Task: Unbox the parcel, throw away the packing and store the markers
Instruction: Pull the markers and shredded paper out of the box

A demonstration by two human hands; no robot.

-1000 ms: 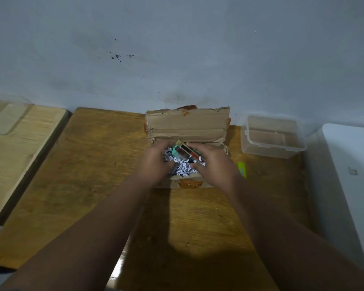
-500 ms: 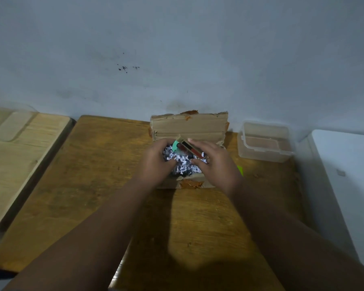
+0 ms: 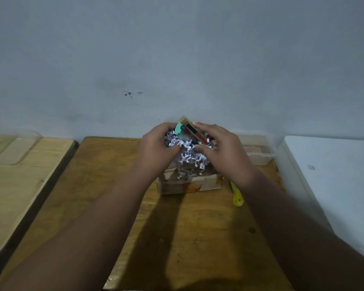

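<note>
A brown cardboard parcel [image 3: 190, 184] sits on the wooden table [image 3: 105, 185], mostly hidden by my hands. Above it I hold a clump of shredded white paper packing [image 3: 189, 155] with a pack of markers [image 3: 194, 132] on top, showing red and dark barrels and a green tab. My left hand [image 3: 156, 145] grips the clump from the left. My right hand [image 3: 225, 152] grips it from the right, fingers on the marker pack. Strands of paper hang down into the box.
A clear plastic storage box [image 3: 259, 153] stands just right of the parcel, against the wall. A yellow-green cutter [image 3: 236, 196] lies on the table by my right wrist. A white surface [image 3: 334, 185] is at the right and a second wooden table [image 3: 15, 185] at the left.
Both hands have lifted the packing and the marker pack up out of the parcel. The camera has tilted down and closer, hiding the box's rear flap behind my hands.
</note>
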